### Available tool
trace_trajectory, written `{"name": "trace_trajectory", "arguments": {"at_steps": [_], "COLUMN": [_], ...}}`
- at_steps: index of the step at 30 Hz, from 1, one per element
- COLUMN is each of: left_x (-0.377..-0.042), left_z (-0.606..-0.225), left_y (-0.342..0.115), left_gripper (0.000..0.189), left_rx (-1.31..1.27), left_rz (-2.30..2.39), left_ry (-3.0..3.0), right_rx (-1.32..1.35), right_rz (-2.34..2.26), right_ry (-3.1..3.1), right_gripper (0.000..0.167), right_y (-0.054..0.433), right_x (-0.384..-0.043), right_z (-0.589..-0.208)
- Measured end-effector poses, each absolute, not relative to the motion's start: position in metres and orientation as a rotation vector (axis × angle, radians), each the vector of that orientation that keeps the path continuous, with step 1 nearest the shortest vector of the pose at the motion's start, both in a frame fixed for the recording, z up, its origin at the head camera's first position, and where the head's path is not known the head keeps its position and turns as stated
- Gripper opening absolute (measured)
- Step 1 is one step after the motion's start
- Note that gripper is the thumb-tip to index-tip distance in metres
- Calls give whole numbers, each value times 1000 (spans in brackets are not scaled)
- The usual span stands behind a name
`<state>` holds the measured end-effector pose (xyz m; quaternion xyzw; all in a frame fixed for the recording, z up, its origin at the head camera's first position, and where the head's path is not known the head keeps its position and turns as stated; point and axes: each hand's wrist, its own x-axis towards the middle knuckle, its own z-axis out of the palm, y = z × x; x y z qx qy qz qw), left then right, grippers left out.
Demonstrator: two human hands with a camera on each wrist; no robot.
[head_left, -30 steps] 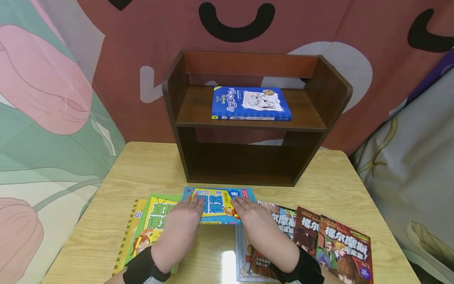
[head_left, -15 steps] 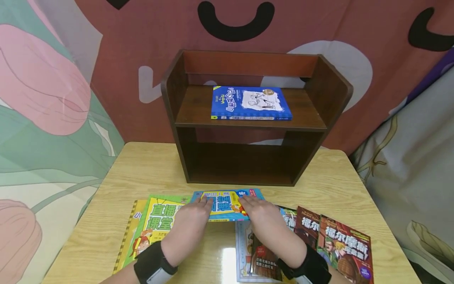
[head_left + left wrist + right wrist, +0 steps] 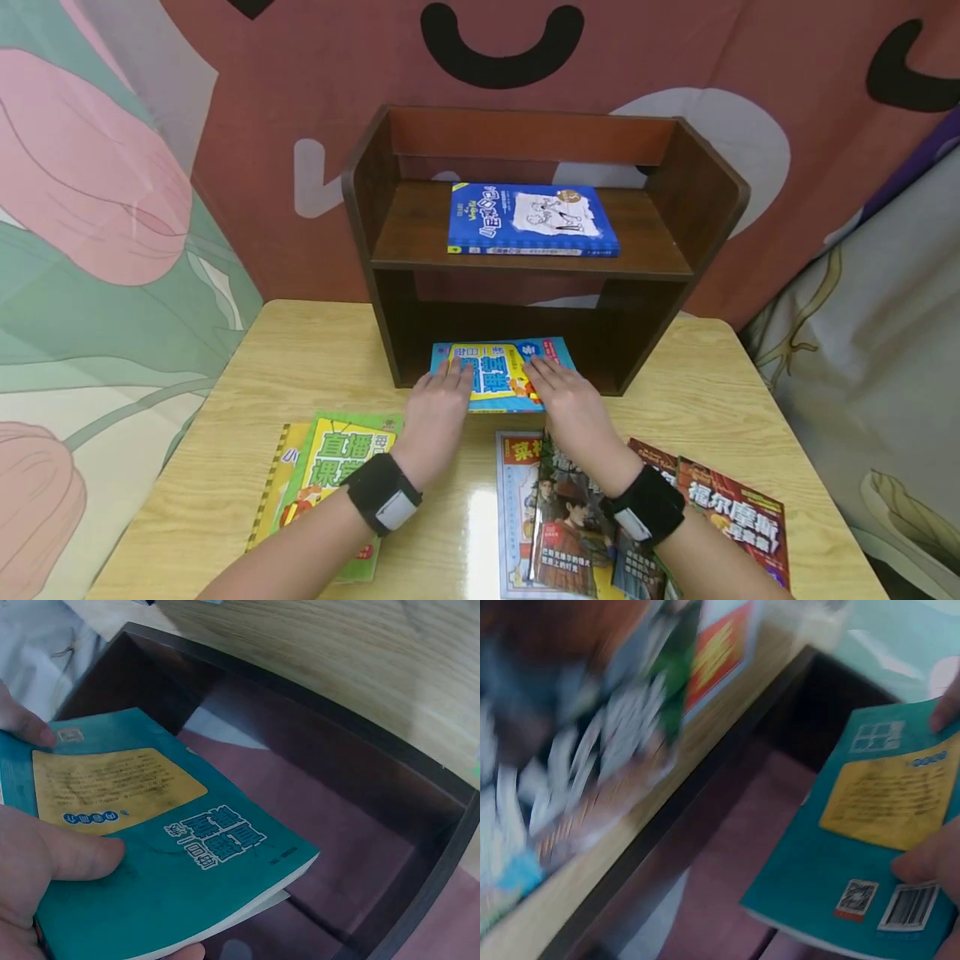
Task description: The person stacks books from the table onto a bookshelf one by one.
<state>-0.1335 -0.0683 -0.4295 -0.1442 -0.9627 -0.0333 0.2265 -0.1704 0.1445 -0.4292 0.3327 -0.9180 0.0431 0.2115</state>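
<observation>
A blue book [image 3: 491, 379] with a yellow cover panel is held level between both hands, its far part within the opening of the lower shelf compartment. My left hand [image 3: 441, 421] grips its left side, fingers on top. On the right side my right hand [image 3: 576, 417] does the same. From below, the left wrist view shows the teal back cover [image 3: 157, 877] with the left thumb [image 3: 86, 859] pressed on it. Another thumb [image 3: 922, 862] presses that cover near a barcode in the right wrist view. The dark wooden bookshelf [image 3: 532, 267] stands upright at the table's back.
On the upper shelf lies a blue comic book [image 3: 532, 218]. Left on the table [image 3: 442, 525] are a green book [image 3: 337, 450] and a yellow one [image 3: 281, 467] partly under it. Several overlapping books, including a dark-covered one [image 3: 566, 533] and a red-brown one [image 3: 738, 517], lie on the right.
Both hands have carried the blue book forward and slightly right, from the table in front of the bookshelf to the lower compartment's opening. More of the right-hand books is uncovered.
</observation>
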Motion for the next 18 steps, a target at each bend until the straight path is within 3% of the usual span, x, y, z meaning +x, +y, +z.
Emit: {"name": "trace_trajectory", "arguments": {"at_steps": [7,18], "left_x": [-166,-189], "left_z": [-449,-472], "left_y": [-63,-59], "left_gripper": [42,39], "left_rx": [-359,-381], "left_rz": [79,121], "left_ry": [-2649,-2702], "right_rx": [965,974], "right_rz": [18,-32], "right_ry": [-2529,-2587], "right_gripper": [51,50], "right_y": [147,149], "right_x": [-206,-226], "right_z": [-442,-463]}}
